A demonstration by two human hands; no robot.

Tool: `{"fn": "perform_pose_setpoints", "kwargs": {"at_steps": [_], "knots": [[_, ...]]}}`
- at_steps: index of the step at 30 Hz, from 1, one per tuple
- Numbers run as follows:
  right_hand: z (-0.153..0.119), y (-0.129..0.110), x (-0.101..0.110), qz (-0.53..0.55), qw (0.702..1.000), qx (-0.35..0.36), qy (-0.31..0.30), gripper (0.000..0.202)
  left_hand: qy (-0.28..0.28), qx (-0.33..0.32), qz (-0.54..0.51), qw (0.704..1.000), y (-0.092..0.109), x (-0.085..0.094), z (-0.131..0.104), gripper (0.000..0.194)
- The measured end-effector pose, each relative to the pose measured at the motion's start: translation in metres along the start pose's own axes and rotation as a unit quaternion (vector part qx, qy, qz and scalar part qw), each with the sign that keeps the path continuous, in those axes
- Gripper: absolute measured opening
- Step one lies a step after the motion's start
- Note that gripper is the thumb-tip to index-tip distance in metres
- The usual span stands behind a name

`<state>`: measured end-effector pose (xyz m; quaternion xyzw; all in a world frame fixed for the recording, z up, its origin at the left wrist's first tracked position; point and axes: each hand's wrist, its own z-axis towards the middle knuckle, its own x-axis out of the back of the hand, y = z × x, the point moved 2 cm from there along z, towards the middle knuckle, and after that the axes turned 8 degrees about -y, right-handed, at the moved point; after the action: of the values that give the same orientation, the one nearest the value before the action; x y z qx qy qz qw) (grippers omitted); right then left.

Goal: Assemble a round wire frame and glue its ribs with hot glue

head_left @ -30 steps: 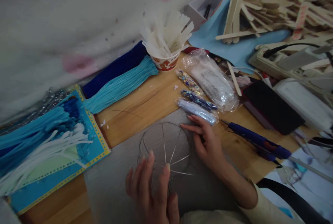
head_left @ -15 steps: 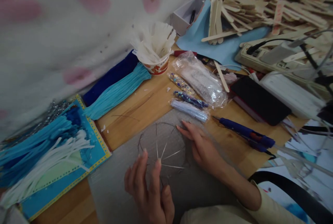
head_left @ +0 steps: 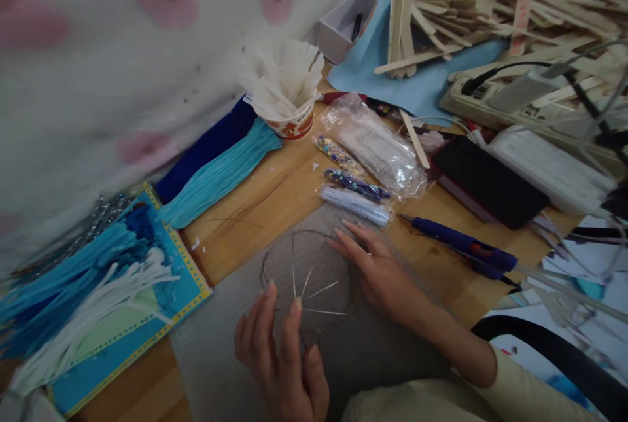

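Observation:
A round frame of thin dark wire (head_left: 265,265) lies on a grey mat (head_left: 216,343) before me. Thin silvery wires (head_left: 321,289) fan out from near its middle like spokes. My left hand (head_left: 282,360) is at the lower left of the ring, fingers spread; its index fingertip rests at the point where the spokes meet, and part of the ring is hidden behind it. At the right side, my right hand (head_left: 380,271) lies with fingers stretched out, fingertips at the upper right rim. Whether they press on the wire is hard to see.
Blue and white pipe cleaners (head_left: 98,278) lie on a blue sheet at left. A paper cup (head_left: 294,126) of whitish sticks stands behind. Wrapped beaded pens (head_left: 357,185), a blue glue gun (head_left: 461,245), a black phone-like slab (head_left: 490,180) and wooden sticks (head_left: 456,10) lie to the right.
My right hand's fingers have shifted slightly and straightened along the ring's upper right rim. The left hand stays almost in place. The view has moved slightly.

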<state>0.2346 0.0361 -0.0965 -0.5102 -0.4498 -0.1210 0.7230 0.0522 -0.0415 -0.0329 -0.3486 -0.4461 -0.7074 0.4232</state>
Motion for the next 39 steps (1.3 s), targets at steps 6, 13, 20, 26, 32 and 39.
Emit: {"fn": "perform_pose_setpoints", "kwargs": {"at_steps": [6,13,20,26,32,39], "knots": [[0.009,-0.006,-0.001,-0.054,0.997,0.03,-0.038,0.09,0.0,0.006,-0.001,1.0,-0.001,0.0,-0.002,0.049],[0.008,-0.008,-0.002,-0.049,0.997,0.019,-0.047,0.095,-0.009,0.004,0.006,1.0,-0.002,0.0,-0.002,0.05],[-0.002,-0.002,0.009,-0.053,0.997,0.025,-0.042,0.088,-0.008,0.015,0.018,1.0,0.002,0.002,0.0,0.048],[-0.007,0.003,0.02,0.021,0.999,-0.023,0.025,0.091,-0.009,0.014,0.012,1.0,0.002,0.002,-0.002,0.047],[0.016,-0.003,0.009,0.122,0.992,-0.019,0.031,0.082,-0.014,0.011,0.01,1.0,0.0,0.002,-0.002,0.047],[0.013,0.001,0.0,0.132,0.991,-0.026,0.025,0.073,-0.018,0.017,-0.001,1.0,-0.001,0.002,-0.002,0.049]]}}
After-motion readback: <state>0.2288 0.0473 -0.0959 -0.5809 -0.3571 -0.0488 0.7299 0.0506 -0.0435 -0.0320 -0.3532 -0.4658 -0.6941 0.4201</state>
